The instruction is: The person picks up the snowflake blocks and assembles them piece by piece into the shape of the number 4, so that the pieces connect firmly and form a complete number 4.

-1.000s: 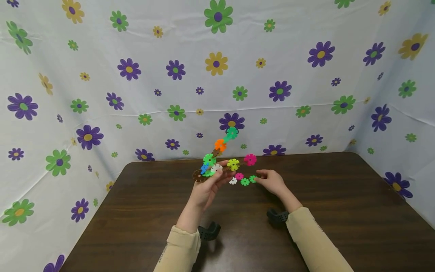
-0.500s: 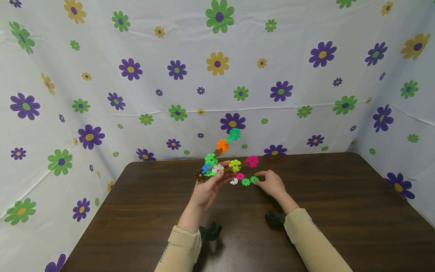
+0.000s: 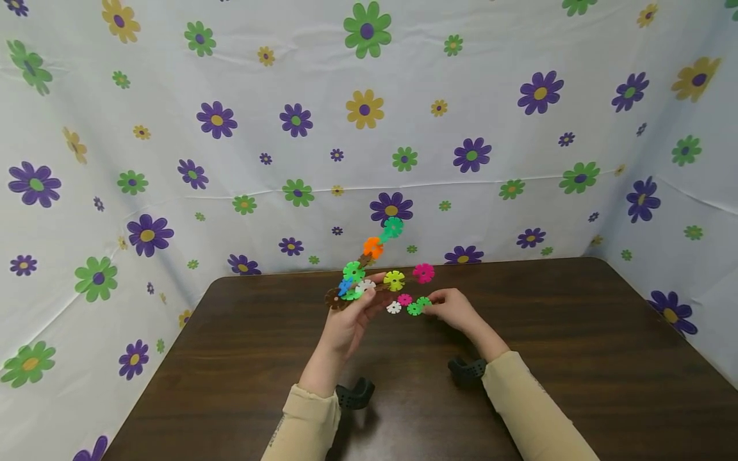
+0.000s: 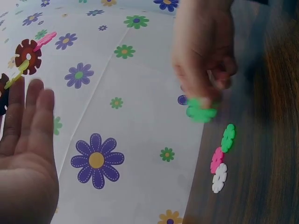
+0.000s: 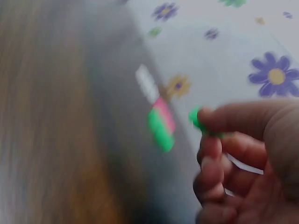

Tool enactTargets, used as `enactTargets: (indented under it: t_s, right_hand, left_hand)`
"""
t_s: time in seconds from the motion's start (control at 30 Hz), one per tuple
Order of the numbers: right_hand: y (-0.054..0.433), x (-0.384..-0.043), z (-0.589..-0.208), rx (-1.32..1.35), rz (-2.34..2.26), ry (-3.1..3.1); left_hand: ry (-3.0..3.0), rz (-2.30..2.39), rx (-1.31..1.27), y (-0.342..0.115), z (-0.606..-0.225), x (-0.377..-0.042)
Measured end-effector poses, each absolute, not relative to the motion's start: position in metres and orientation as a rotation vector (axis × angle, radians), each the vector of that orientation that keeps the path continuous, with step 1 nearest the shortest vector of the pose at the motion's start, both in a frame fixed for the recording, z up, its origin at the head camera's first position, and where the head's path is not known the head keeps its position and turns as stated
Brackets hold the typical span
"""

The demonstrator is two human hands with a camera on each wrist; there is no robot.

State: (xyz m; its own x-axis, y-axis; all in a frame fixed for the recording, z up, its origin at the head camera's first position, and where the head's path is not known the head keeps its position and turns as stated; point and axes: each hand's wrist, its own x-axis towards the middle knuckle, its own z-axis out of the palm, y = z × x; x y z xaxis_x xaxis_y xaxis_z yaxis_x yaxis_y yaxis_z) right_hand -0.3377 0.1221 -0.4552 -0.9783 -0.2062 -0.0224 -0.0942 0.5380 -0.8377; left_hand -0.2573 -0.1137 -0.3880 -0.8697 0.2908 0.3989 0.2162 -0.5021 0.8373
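My left hand [image 3: 348,324] holds a branching chain of notched plastic discs, thumb over the white disc [image 3: 366,287]. One branch rises past an orange disc [image 3: 373,248] to a teal disc [image 3: 394,226]; another runs right through a yellow disc [image 3: 394,280] to a pink end disc [image 3: 423,273]. In the left wrist view its fingers lie extended beside the chain. My right hand [image 3: 454,310] pinches a single bright green disc [image 5: 195,118] between thumb and index finger, above the table in the left wrist view. The left palm hides part of the chain.
Loose on the dark wooden table [image 3: 265,358] lie a green disc [image 3: 414,309], a small pink disc [image 3: 405,299] and a small white disc [image 3: 394,308], close together. A flower-print cloth [image 3: 323,147] hangs behind the table and along both sides.
My right hand, with the green disc, has shifted slightly left, so that disc now overlaps the loose green one in the head view. The left hand and chain stay nearly still.
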Motion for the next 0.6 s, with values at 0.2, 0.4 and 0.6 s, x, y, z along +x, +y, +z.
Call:
enactTargets:
  t_s: [0.2,0.4,0.6]
  right_hand:
    - [0.108,-0.316,-0.419,-0.507,-1.803,2.082]
    - [0.099,-0.301,-0.401,-0.649,-1.898,1.756]
    - [0.094,-0.293,-0.395,-0.653,-1.962,1.587]
  left_hand:
    - [1.639,2.620,0.740,-0.112,-0.386,-0.256]
    - [1.644,2.653,0.765,-0.112,-0.386,-0.256]
    - [1.644,2.607,0.828,-0.113,-0.386,-0.256]
